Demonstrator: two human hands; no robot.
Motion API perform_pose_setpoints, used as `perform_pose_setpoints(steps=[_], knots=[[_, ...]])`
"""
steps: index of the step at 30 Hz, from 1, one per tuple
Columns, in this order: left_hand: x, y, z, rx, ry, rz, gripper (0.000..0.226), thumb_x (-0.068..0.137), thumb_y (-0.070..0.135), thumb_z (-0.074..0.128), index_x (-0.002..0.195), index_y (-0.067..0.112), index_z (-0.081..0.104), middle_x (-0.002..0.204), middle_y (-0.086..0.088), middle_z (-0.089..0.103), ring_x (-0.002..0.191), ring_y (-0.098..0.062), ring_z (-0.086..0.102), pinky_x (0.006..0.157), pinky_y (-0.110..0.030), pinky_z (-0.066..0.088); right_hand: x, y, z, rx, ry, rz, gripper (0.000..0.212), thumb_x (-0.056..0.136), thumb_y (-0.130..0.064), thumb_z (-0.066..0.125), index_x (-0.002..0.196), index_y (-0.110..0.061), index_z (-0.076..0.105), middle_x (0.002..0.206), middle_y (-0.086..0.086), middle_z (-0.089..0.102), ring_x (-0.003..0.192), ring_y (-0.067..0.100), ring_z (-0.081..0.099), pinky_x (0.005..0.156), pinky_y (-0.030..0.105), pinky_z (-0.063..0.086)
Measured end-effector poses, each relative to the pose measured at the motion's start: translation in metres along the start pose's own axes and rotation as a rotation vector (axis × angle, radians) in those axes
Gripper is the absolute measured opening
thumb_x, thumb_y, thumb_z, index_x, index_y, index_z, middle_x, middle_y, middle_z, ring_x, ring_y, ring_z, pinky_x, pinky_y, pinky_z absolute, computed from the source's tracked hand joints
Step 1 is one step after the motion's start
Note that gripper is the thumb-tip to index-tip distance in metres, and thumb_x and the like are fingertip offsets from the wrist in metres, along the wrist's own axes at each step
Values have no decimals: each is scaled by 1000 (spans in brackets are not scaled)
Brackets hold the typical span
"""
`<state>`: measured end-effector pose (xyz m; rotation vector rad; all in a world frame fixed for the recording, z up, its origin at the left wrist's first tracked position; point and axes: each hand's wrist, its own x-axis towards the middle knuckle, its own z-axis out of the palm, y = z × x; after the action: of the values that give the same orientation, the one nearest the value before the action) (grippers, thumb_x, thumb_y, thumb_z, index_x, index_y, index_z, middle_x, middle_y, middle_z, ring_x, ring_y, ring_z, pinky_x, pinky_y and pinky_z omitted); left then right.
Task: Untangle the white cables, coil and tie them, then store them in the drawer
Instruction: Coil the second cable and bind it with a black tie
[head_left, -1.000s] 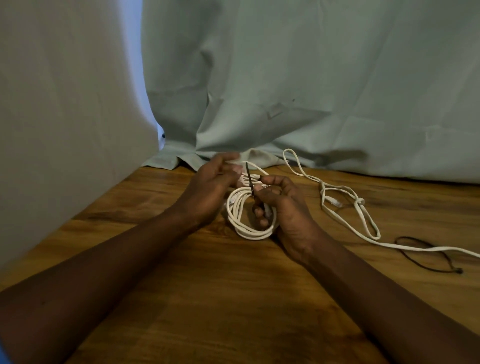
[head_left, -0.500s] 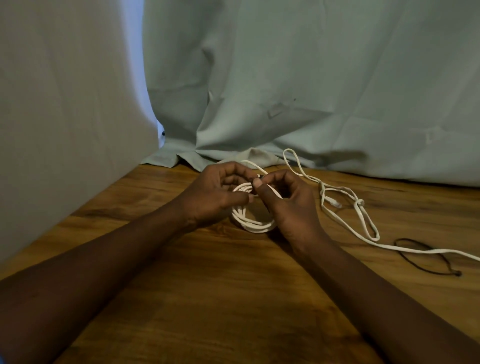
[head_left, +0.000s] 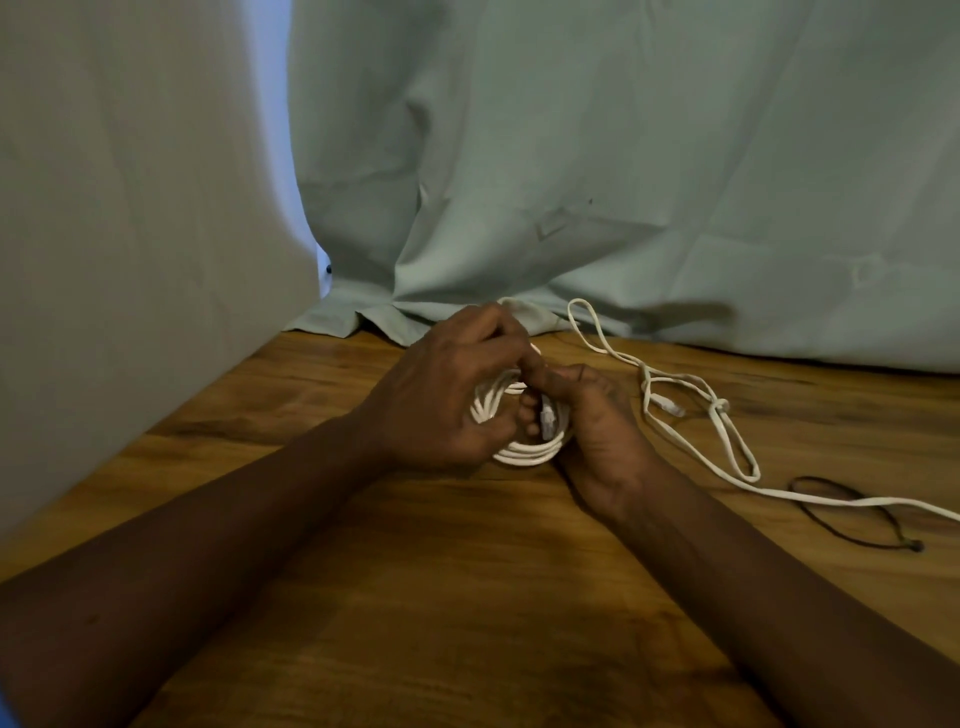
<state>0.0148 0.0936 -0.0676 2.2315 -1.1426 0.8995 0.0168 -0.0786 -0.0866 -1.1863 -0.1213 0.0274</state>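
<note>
My left hand (head_left: 447, 400) and right hand (head_left: 597, 431) both curl round the coiled white cable (head_left: 524, 453) low over the worktop (head_left: 467, 597), fingertips meeting at its top. This looks like the tying step. Next I must cinch it, then turn to the second white cable (head_left: 719, 406), knotted and loose at my right beside a black cord (head_left: 912, 545).

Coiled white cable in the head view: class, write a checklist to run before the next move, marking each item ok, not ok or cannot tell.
1. Left hand and right hand hold the coiled cable: ok.
2. Tie fastened round the coil: cannot tell, the hands hide it.
3. Second white cable untangled: not ok, knot shows.
4. Black cord on the table: ok.
5. Drawer in view: not ok.
</note>
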Motion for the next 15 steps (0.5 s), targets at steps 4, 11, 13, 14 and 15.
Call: perform_pose_setpoints(steps=[4, 11, 13, 14, 15], knots=[[-1, 4, 13, 97, 41, -17, 18, 87, 37, 75, 101, 26, 73, 103, 9, 65, 97, -16, 59, 82, -48, 44, 0, -2, -5, 32, 46, 19, 39, 79, 5, 67, 117, 5, 63, 86, 17, 68, 68, 22, 67, 55, 30, 55], [0, 8, 18, -174, 276, -279, 6, 90, 19, 76, 93, 23, 73, 85, 15, 69, 75, -13, 61, 69, -29, 47, -4, 0, 3, 118, -1, 41, 53, 79, -12, 71, 124, 14, 61, 115, 35, 66, 93, 36, 62, 93, 49, 55], [2, 7, 19, -352, 389, -443, 11, 86, 13, 81, 91, 19, 73, 82, 5, 73, 72, -17, 65, 66, -31, 54, -3, -1, 2, 141, -29, 42, 29, 92, -6, 63, 119, 5, 65, 102, 25, 72, 85, 28, 68, 88, 44, 59], [3, 6, 18, -445, 438, -506, 14, 85, 9, 82, 92, 16, 73, 82, 0, 74, 73, -17, 69, 66, -29, 56, -2, -1, 1, 151, -39, 30, 25, 95, -2, 61, 120, -1, 65, 96, 19, 73, 80, 23, 70, 82, 38, 60], [4, 6, 18, -525, 478, -551, 16, 83, 5, 83, 94, 11, 73, 81, -2, 75, 73, -14, 71, 67, -25, 56, -2, -1, 2, 157, -46, 13, 25, 96, 1, 61, 120, -4, 65, 93, 15, 74, 78, 20, 70, 79, 36, 61]])
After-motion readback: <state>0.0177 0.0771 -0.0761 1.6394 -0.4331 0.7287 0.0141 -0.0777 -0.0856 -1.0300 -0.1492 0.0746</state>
